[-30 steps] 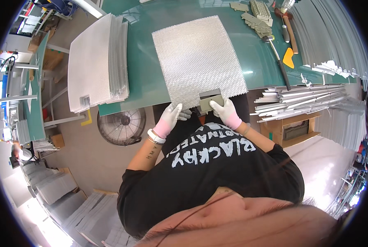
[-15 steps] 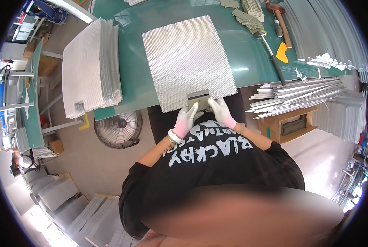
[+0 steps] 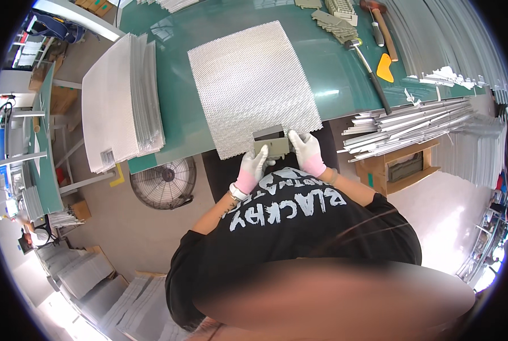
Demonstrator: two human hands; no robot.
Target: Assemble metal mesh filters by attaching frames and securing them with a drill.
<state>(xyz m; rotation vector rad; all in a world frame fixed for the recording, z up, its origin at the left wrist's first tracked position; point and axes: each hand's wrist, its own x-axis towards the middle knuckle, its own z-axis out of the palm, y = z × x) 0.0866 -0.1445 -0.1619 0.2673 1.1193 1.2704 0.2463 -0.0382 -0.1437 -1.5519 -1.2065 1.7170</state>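
Observation:
A silvery mesh panel (image 3: pixel 254 85) lies on the green table, its near edge overhanging toward me. That edge has a rectangular notch. At the notch is a small olive-grey plastic plate (image 3: pixel 275 146), gripped from both sides. My left hand (image 3: pixel 253 167), in a white and pink glove, pinches the plate's left end with the thumb on top. The similarly gloved right hand (image 3: pixel 306 152) closes on its right end beside the notch's corner. Fingers under the plate are hidden. Whether the plate is seated in the notch or just under it, I cannot tell.
A stack of mesh panels (image 3: pixel 115 102) stands at left above a floor fan (image 3: pixel 163 181). Olive-grey plates (image 3: pixel 334 25), hammers (image 3: pixel 387 31), a screwdriver (image 3: pixel 377 34) and a yellow piece (image 3: pixel 384 68) lie at far right. Metal strips (image 3: pixel 407 128) jut out below, over a cardboard box (image 3: pixel 402 167).
The whole view has shifted slightly. The plate sits a little nearer to me, with more of the notch's dark opening showing. Both hands still grip it.

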